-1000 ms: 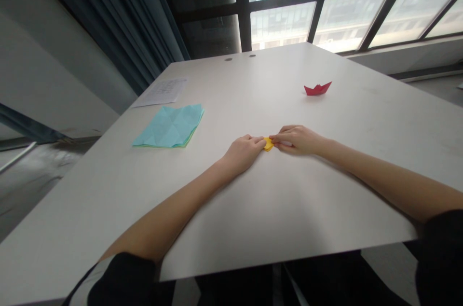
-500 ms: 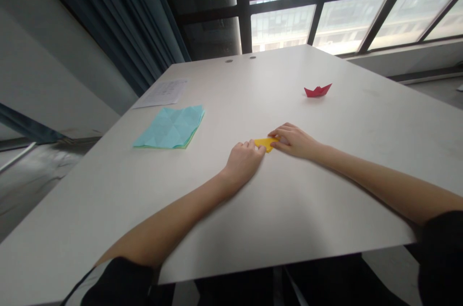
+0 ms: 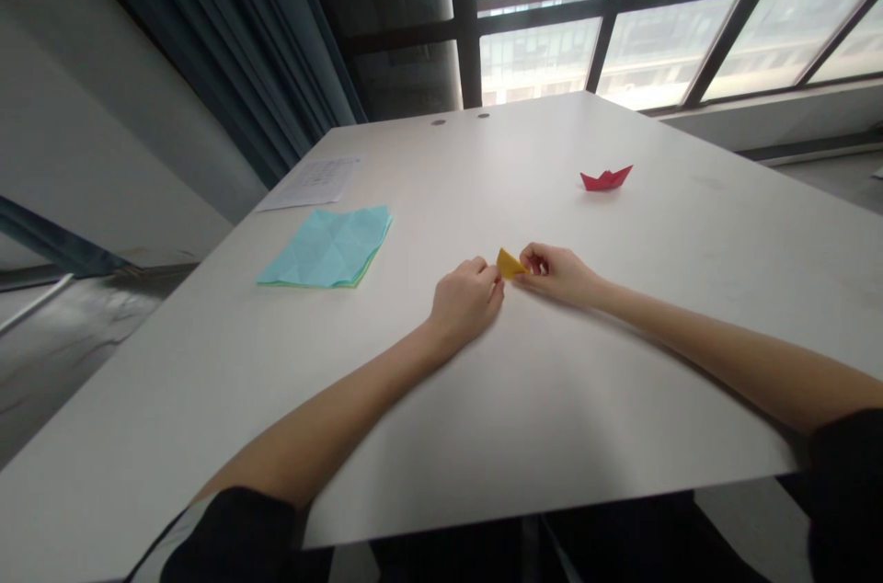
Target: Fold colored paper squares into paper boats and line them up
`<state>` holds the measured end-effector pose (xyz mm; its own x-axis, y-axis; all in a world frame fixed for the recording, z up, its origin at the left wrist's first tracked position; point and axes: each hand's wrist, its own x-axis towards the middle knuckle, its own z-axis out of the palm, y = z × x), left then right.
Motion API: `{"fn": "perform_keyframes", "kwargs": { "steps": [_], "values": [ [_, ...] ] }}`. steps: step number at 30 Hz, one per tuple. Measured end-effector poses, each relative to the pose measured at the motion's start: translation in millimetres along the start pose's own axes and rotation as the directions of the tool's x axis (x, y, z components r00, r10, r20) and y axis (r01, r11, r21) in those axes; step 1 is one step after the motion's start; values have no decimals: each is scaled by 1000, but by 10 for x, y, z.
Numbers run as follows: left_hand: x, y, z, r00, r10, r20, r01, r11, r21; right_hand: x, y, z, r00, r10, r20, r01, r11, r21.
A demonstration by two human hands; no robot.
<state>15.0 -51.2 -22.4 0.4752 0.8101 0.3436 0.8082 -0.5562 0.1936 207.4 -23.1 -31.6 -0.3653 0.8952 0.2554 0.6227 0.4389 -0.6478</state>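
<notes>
A small piece of folded yellow paper (image 3: 509, 264) is held between my two hands, just over the white table. My left hand (image 3: 467, 296) is closed on its left end, the fingertips partly hidden behind the knuckles. On the other side, my right hand (image 3: 557, 274) pinches the right end between thumb and curled fingers. The paper stands up in a tilted, roughly triangular shape with its peak at the upper left. Farther back and to the right sits a red paper boat (image 3: 606, 179), touched by neither hand.
A stack of square paper (image 3: 329, 247), light blue on top with green below, lies on the white table (image 3: 441, 436) to the left. Behind it is a printed sheet (image 3: 310, 184). A blue curtain (image 3: 276, 40) and windows stand beyond the far edge.
The yellow paper has gone from lying nearly flat to being tipped up, its peak raised. My right fingers have curled in more around its end. My left hand has shifted only slightly.
</notes>
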Motion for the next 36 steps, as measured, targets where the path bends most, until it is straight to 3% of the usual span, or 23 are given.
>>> {"fn": "perform_keyframes", "kwargs": {
  "steps": [3,6,12,19,30,36],
  "values": [
    [14,-13,25,996,-87,-26,77,963,-257,-17,-81,9,998,39,-40,-34,994,102],
    [49,-21,42,994,-105,-27,76,852,-518,-46,-145,38,998,17,-60,-9,991,132],
    [84,-8,46,984,-176,8,121,642,-757,-81,-181,86,986,-131,-99,147,974,173],
    [78,-33,100,977,-209,40,147,525,-838,-68,-122,74,988,-150,-49,157,964,213],
    [81,-56,135,980,-200,22,121,498,-859,-52,-80,98,996,-79,-36,87,920,382],
    [71,-85,146,985,-171,11,102,538,-837,-40,-56,123,999,-33,-40,49,850,525]
  ]
}}
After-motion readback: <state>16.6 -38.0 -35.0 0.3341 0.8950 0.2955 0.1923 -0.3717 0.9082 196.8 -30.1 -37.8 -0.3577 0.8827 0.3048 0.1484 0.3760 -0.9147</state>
